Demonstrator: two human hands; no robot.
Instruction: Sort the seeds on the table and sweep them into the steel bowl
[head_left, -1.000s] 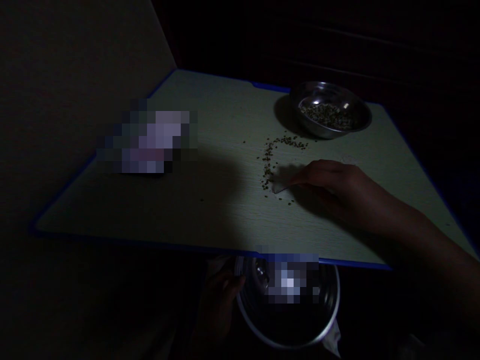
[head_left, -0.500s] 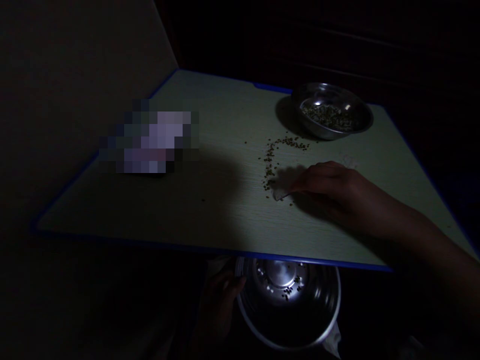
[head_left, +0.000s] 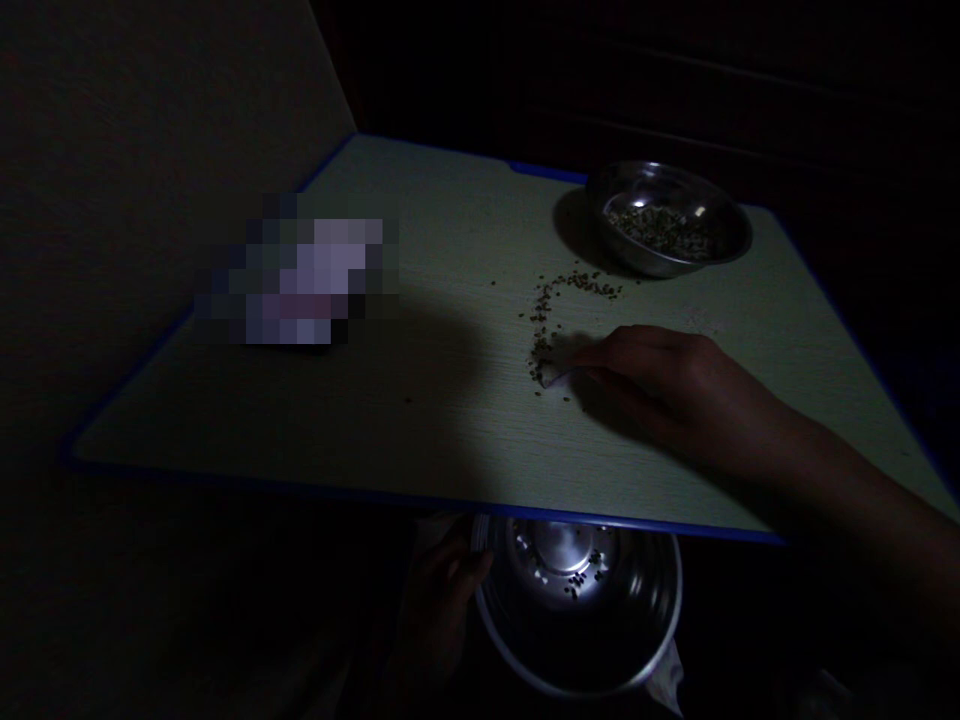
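My right hand is over the table, its fingers pinched on a thin pale flat piece whose tip meets the tabletop. That tip lies against the lower end of a curved trail of small dark seeds. Below the table's front edge, my left hand is closed on the left rim of a wide metal basin. Several seeds are scattered inside the basin, around its shiny raised base. At the back right of the table stands a metal bowl with many seeds in it.
The pale table has a blue edge. A blurred-out object lies at its left side, near the wall. A pale cloth-like piece shows beside the basin. The surroundings are very dark.
My right hand drew the flat piece slightly toward me, then moved it back up against the trail of seeds. My left hand stays on the basin.
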